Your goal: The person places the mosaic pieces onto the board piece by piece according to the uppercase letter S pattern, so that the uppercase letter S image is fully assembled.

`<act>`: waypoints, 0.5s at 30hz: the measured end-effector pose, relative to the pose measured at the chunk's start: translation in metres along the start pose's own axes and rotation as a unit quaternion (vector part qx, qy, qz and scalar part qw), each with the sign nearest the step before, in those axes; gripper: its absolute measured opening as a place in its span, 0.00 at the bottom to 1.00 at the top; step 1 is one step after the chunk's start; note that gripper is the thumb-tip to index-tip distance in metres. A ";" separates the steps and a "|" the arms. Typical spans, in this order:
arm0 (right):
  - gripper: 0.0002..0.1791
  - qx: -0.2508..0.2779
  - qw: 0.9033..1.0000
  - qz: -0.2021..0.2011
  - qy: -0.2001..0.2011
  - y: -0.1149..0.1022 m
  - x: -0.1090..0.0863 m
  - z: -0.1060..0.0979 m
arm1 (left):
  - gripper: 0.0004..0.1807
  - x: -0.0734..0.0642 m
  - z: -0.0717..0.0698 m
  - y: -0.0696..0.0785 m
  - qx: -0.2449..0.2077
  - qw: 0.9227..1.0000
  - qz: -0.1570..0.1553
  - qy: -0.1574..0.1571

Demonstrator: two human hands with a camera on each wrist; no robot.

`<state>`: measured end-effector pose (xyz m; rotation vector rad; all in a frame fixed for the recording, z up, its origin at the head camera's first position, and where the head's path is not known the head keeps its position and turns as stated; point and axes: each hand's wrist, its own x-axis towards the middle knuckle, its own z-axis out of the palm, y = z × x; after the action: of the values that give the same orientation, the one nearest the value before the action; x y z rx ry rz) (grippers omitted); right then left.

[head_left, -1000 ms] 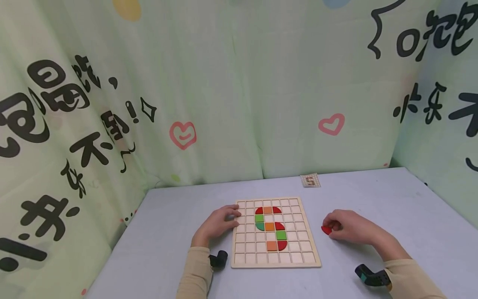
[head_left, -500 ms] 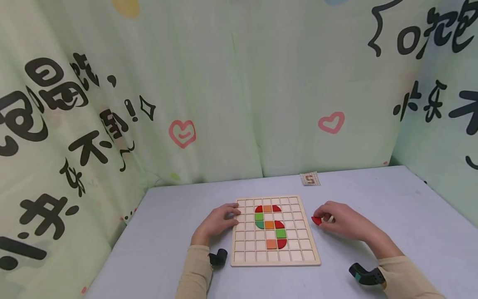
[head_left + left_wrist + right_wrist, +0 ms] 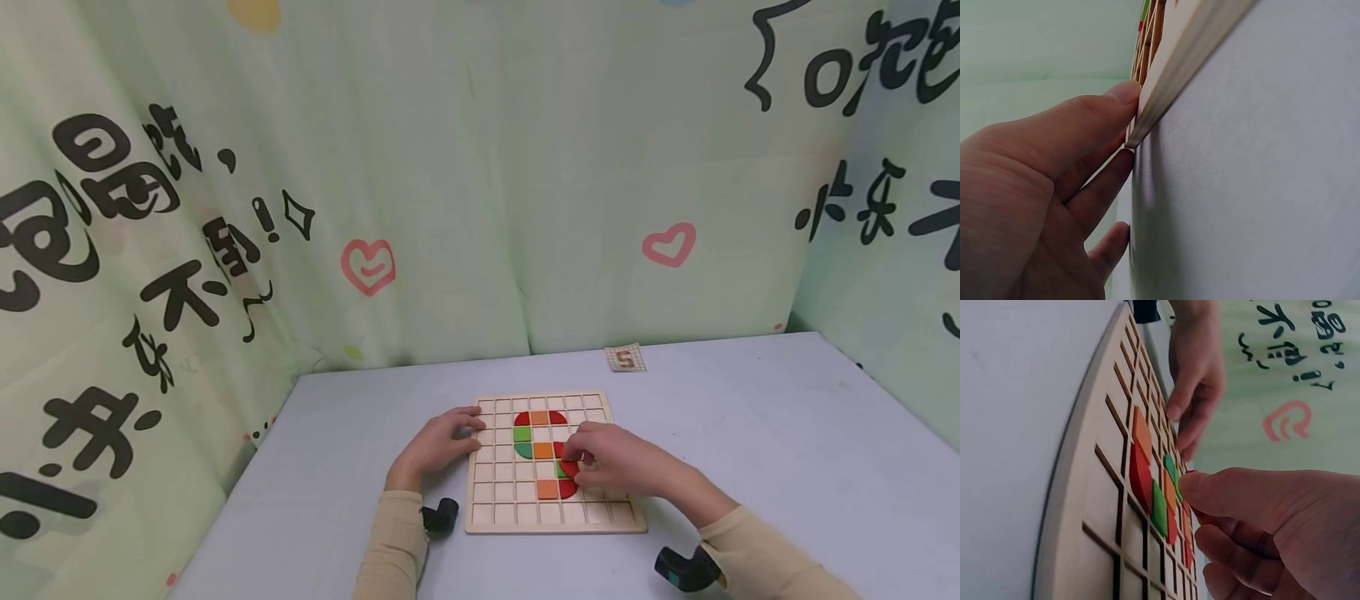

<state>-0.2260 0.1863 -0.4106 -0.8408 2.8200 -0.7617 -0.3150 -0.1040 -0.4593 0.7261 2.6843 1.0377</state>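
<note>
A wooden grid board [image 3: 502, 527] lies on the table, with red, orange and green tiles set in an S-like curve near its middle. My left hand [image 3: 437, 447] rests at the board's left edge; in the left wrist view its thumb [image 3: 1094, 119] touches the wooden rim. Over the lower part of the curve, my right hand [image 3: 618, 458] pinches a red rounded tile [image 3: 570, 468] between thumb and fingers, covering part of a green tile [image 3: 561, 472]. In the right wrist view the thumb hides nearly all of the held tile. Below it sits a red tile [image 3: 1140, 478] beside an orange tile [image 3: 1142, 434].
A small card [image 3: 626, 358] with a brown S-like figure on a grid lies behind the board, at the table's back edge. Around the white table [image 3: 750, 417] hang pale green curtains [image 3: 450, 167] with printed writing. Black cameras [image 3: 440, 517] sit on both wrists.
My right hand has carried the red tile leftward from the table right of the board to over the tile curve. The left hand has stayed at the board's edge.
</note>
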 end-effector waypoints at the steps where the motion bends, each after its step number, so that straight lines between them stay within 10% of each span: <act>1: 0.07 -0.001 1.000 -0.006 -0.006 -0.004 0.004 0.004 | 0.15 0.000 0.000 0.000 -0.001 1.000 -0.001 0.000; 15: 0.08 -0.045 0.998 -0.048 -0.017 -0.030 0.034 0.040 | 0.15 0.001 0.000 -0.002 0.003 1.000 -0.006 -0.005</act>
<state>-0.2313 0.1289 -0.4295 -0.9986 2.8192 -0.6307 -0.3168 -0.1042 -0.4604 0.7136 2.6812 1.0226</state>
